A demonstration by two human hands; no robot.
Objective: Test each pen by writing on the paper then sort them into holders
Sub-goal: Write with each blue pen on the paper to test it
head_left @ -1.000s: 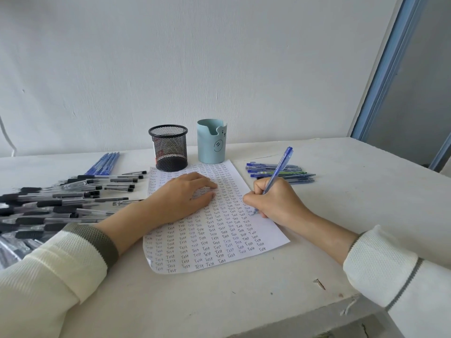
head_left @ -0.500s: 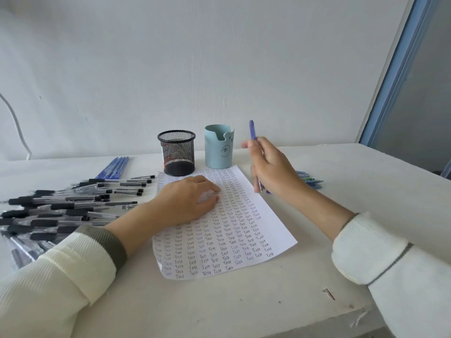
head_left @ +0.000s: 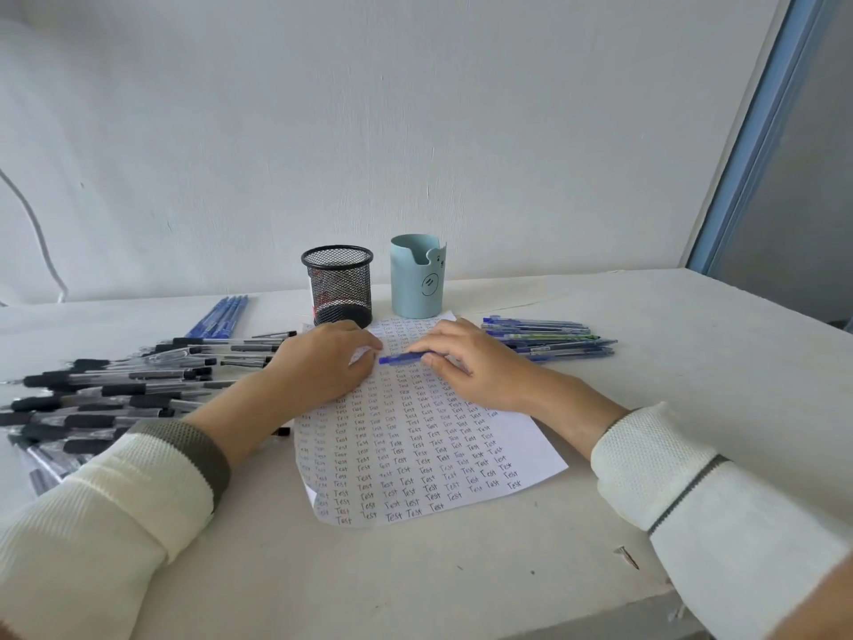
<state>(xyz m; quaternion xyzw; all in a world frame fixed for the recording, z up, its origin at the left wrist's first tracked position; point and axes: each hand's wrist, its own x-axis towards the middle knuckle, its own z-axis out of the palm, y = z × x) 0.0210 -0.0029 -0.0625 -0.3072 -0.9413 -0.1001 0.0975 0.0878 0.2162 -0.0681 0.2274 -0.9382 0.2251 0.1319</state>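
A white paper point(head_left: 415, 459) covered with rows of the word "Test" lies on the table in front of me. My right hand point(head_left: 471, 362) holds a blue pen point(head_left: 397, 358) sideways just above the paper's upper part, with the pen's end pointing left. My left hand point(head_left: 327, 362) rests on the paper right beside that end, fingertips close to it. A black mesh holder point(head_left: 338, 285) and a light blue holder point(head_left: 417, 277) stand side by side behind the paper.
A large pile of black-capped pens point(head_left: 115, 390) lies at the left, with a few blue pens point(head_left: 221, 314) behind it. Several blue and green pens point(head_left: 549, 338) lie right of the paper. The table's front edge point(head_left: 600, 612) is near my right sleeve.
My right hand stopped writing, lifted the blue pen upright, then brought it down sideways over the top of the paper toward my left hand. The left hand stayed on the paper.
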